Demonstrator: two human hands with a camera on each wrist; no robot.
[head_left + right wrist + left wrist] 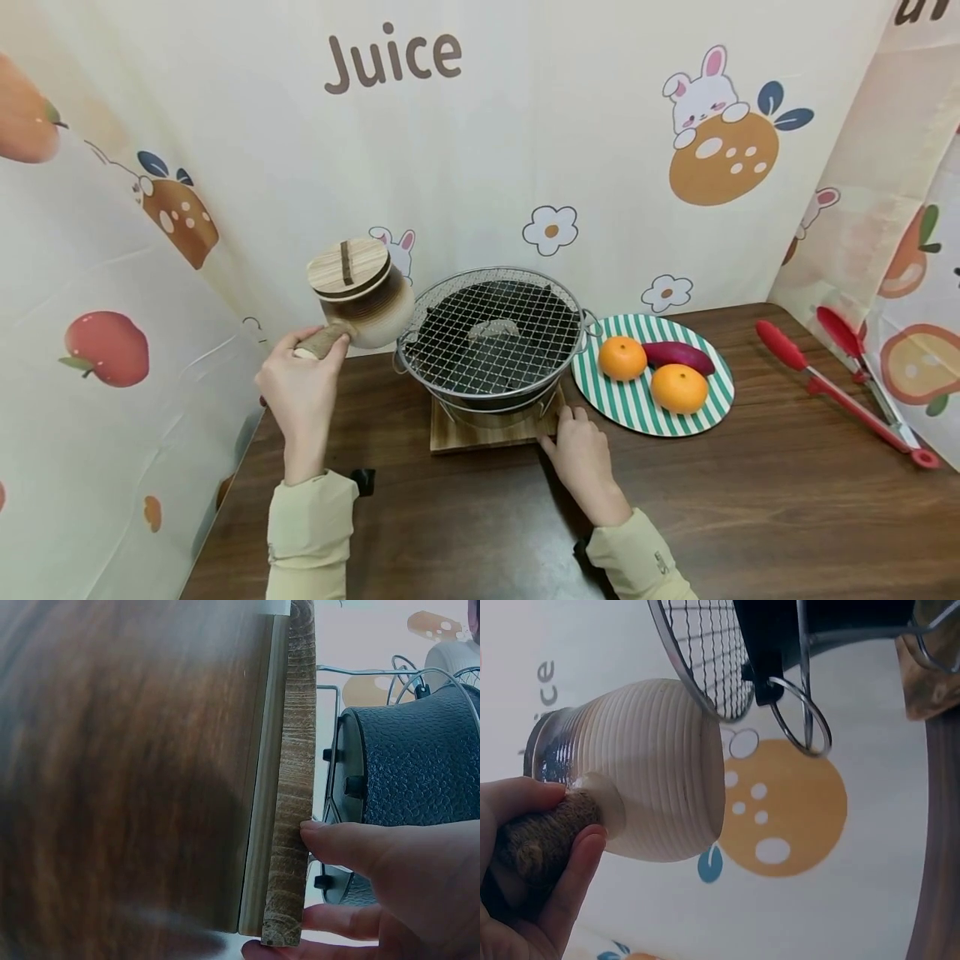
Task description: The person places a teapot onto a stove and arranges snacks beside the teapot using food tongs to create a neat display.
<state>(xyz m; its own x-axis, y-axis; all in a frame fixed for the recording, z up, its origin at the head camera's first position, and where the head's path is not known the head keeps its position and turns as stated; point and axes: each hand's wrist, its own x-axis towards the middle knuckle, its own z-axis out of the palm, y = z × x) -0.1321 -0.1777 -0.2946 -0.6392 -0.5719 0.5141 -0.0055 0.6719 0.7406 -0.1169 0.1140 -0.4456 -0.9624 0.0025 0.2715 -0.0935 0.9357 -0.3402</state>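
My left hand (pixel 303 375) grips the cord-wrapped side handle (pixel 547 832) of a ceramic pot (pixel 656 772) and holds it up left of the grill. The pot is ribbed, cream below and dark brown above, with a wooden lid (pixel 360 265) on top. A round black charcoal grill (pixel 420 757) with a wire mesh (pixel 502 333) stands in a wire frame on a square wooden board (pixel 480 437). At the board's front right corner, my right hand (pixel 581 458) holds its edge, thumb on the front side and fingers along the right side.
Right of the grill, a green-and-white striped oval mat (pixel 652 421) bears two oranges (pixel 678 389) and a purple sweet potato (pixel 686 358). Red-tipped tongs (pixel 855 400) lie spread at the table's far right. Printed cloth walls (pixel 487 150) enclose the back and sides.
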